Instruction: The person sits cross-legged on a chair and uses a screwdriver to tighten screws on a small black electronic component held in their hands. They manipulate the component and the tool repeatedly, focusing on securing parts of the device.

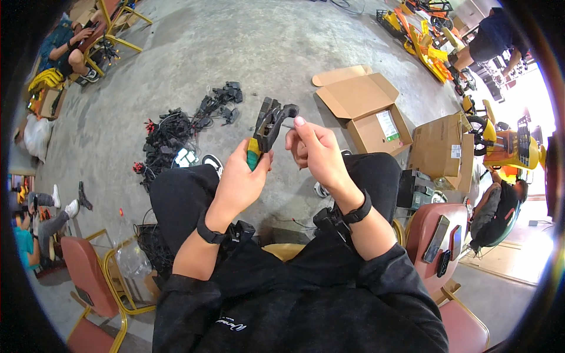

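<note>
My left hand (240,179) is closed round a green-and-yellow handle (253,156), out in front of my knees. Beyond the fingers rises a black head (269,126) with a ribbed side and a curved arm bending to the right; whether handle and head are one tool or two things, I cannot tell. At the tip of that curved arm, my right hand (322,156) has its thumb raised and its fingers curled in. Anything pinched between those fingers is too small to make out.
A pile of black cables and small black parts (170,138) lies on the concrete floor, front left. An opened cardboard box (379,132) lies front right, beside a taller carton (438,147). Chairs (426,235) flank me, one bearing phones. Other people sit or stand around the edges.
</note>
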A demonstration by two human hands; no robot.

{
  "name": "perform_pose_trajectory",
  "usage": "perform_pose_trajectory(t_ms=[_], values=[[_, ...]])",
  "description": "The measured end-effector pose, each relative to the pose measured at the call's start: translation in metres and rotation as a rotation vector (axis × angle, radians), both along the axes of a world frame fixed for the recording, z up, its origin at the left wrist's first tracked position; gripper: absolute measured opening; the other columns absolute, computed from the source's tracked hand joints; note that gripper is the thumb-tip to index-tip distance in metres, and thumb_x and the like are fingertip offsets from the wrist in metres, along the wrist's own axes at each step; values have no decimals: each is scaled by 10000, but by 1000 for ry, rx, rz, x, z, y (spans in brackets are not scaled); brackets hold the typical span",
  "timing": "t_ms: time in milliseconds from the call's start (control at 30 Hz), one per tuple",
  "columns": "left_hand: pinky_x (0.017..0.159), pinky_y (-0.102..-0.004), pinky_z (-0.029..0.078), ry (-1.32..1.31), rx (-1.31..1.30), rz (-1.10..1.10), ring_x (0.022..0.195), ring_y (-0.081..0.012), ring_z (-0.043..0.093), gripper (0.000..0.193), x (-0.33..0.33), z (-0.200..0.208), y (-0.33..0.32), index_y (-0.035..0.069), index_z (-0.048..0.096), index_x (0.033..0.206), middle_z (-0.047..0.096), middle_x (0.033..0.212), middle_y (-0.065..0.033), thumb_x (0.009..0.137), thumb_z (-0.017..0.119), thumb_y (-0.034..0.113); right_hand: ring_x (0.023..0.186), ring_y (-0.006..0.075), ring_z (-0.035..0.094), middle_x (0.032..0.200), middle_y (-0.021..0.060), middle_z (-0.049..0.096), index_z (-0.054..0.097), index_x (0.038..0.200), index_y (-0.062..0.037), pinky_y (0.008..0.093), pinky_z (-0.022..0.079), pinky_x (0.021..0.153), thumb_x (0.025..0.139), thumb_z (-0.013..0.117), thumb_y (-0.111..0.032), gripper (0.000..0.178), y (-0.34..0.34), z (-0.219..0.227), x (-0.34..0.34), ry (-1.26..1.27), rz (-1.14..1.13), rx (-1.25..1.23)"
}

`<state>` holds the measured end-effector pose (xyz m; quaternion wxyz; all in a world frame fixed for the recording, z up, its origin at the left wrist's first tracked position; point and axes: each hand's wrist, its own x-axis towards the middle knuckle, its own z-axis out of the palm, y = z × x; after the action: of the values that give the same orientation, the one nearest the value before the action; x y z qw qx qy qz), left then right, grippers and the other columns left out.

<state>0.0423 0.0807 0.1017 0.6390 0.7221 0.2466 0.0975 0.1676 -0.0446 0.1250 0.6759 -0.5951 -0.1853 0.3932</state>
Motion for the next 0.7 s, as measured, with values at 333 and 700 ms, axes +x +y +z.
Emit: perform_pose_trajectory(t_ms=[333,700], values=[[699,-264,506,-47,58,69,761,-113,624,126,-1,3,-3,-5,563,1053,639,862,-41,955,596,67,444,69,227,548,-69,235,515,836,-45,270,194,433,1050,422,-334,372,1,0,-6,356,88,362],[708,-368,498,-112,449,125,786,-310,652,231,-1,4,-5,-12,543,1104,642,862,-188,884,608,11,468,68,213,575,-74,218,496,919,-95,259,209,454,1059,388,-336,299,-2,8,-4,626,173,375]])
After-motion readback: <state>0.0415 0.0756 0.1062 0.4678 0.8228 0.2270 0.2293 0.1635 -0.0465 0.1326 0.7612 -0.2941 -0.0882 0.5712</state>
